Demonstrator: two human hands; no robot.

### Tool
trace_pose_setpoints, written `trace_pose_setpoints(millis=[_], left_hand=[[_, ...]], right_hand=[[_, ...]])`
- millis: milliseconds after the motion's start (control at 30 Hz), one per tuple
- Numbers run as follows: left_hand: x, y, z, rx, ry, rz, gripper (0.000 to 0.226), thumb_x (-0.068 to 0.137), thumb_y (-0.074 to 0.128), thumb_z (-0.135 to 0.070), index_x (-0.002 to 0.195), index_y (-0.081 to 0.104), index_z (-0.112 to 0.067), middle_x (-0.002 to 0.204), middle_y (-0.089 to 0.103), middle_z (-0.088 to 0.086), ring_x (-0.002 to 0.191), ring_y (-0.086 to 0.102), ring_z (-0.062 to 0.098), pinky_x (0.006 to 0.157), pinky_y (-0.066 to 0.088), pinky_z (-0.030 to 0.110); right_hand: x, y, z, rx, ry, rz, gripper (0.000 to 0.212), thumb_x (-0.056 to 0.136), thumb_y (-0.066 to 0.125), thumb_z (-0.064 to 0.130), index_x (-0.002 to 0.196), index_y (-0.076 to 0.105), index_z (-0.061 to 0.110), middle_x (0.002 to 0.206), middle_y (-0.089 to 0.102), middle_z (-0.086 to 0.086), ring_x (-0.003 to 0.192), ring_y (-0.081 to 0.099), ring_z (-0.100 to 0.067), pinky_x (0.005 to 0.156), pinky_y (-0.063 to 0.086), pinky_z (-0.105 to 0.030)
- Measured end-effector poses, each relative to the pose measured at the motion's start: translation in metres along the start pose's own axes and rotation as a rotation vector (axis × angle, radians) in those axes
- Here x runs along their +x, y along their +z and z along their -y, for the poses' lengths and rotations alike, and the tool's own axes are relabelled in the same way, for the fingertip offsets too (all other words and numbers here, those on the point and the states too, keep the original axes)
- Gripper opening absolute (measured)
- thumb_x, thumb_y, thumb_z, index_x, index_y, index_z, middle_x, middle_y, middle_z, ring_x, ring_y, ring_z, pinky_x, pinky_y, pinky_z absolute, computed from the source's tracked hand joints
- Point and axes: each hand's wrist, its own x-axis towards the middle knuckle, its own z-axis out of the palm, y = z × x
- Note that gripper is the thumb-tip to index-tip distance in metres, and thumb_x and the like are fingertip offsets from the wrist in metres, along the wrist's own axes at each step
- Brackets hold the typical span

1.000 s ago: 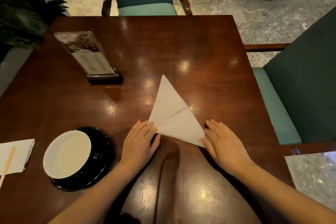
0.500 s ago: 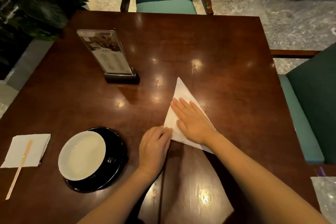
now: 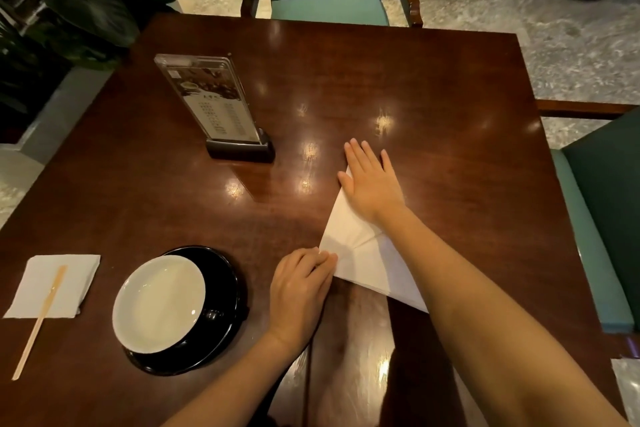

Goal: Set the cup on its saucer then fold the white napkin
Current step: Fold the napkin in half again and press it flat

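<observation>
R hand (image 3: 372, 185) flat on napkin (image 3: 349, 236); L hand (image 3: 299, 284) pins corner, fingers curled.

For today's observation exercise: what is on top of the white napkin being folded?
The right hand lies flat on the napkin, covering its far tip. The left hand presses fingertips on its near-left corner. The right forearm crosses the near-right part. What lies beneath them is hidden.
</observation>
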Motion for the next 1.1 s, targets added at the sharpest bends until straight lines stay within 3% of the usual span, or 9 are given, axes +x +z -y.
trace_pose_setpoints(millis=[200,333,433,533,633,767,933,1100], left_hand=[[0.001,-0.001,0.000,-0.038,-0.043,-0.012,0.021,0.087,0.055,-0.023,0.097,0.072,-0.016,0.091,0.067,-0.004,0.095,0.052,0.013,0.080,0.037,0.023],[0.001,0.000,0.001,-0.047,-0.042,0.001,0.020,0.087,0.056,-0.022,0.098,0.072,-0.016,0.091,0.066,-0.005,0.094,0.053,0.013,0.079,0.038,0.026],[0.000,0.000,0.002,-0.046,-0.046,0.017,0.021,0.087,0.056,-0.023,0.100,0.071,-0.017,0.092,0.066,-0.005,0.095,0.053,0.014,0.080,0.037,0.025],[0.002,0.000,0.001,-0.034,-0.057,0.025,0.021,0.087,0.055,-0.025,0.098,0.072,-0.017,0.091,0.067,-0.006,0.094,0.053,0.013,0.078,0.036,0.026],[0.002,-0.002,0.000,-0.004,-0.047,0.035,0.021,0.085,0.054,-0.024,0.092,0.072,-0.015,0.091,0.067,-0.005,0.095,0.051,0.014,0.079,0.034,0.025],[0.001,-0.003,0.002,0.028,-0.025,0.036,0.020,0.086,0.058,-0.022,0.098,0.072,-0.016,0.093,0.067,-0.004,0.095,0.053,0.014,0.077,0.038,0.027],[0.003,-0.005,0.003,0.034,0.000,0.049,0.021,0.086,0.056,-0.022,0.098,0.072,-0.016,0.092,0.068,-0.004,0.094,0.053,0.015,0.073,0.038,0.028],[0.001,-0.004,0.004,0.030,0.007,0.043,0.021,0.086,0.056,-0.022,0.098,0.071,-0.015,0.091,0.067,-0.003,0.092,0.053,0.016,0.071,0.037,0.028]], right_hand=[[0.001,-0.006,-0.019,-0.080,-0.074,-0.004,0.060,0.097,0.009,0.048,0.149,-0.003,0.021,0.159,-0.004,0.005,0.145,-0.008,-0.012,0.118,-0.009,-0.043],[-0.013,-0.010,-0.057,-0.154,0.030,-0.038,0.059,0.098,0.011,0.047,0.150,0.003,0.019,0.159,0.002,0.001,0.146,-0.003,-0.016,0.119,-0.002,-0.044],[-0.042,-0.020,-0.055,-0.084,0.066,-0.157,0.058,0.098,0.017,0.041,0.149,0.011,0.013,0.158,0.012,-0.004,0.146,0.006,-0.020,0.118,0.004,-0.043],[-0.077,-0.021,-0.004,0.016,-0.099,-0.216,0.057,0.096,0.022,0.034,0.145,0.025,0.005,0.152,0.029,-0.013,0.141,0.023,-0.027,0.116,0.015,-0.044],[-0.109,0.009,0.031,-0.042,-0.297,-0.066,0.054,0.098,0.017,0.036,0.142,0.033,0.007,0.150,0.036,-0.010,0.139,0.031,-0.026,0.109,0.018,-0.040],[-0.121,0.024,0.009,-0.013,-0.306,-0.004,0.057,0.098,0.019,0.042,0.146,0.026,0.013,0.155,0.025,-0.004,0.144,0.018,-0.020,0.115,0.010,-0.039],[-0.132,0.015,-0.011,-0.075,-0.237,0.053,0.070,0.095,0.009,0.057,0.148,0.016,0.012,0.157,0.013,-0.004,0.145,0.006,-0.018,0.115,0.006,-0.037],[-0.151,0.007,-0.039,-0.113,-0.167,0.101,0.073,0.093,0.010,0.061,0.148,-0.007,0.016,0.156,-0.015,0.003,0.143,-0.016,-0.013,0.116,-0.006,-0.034]])
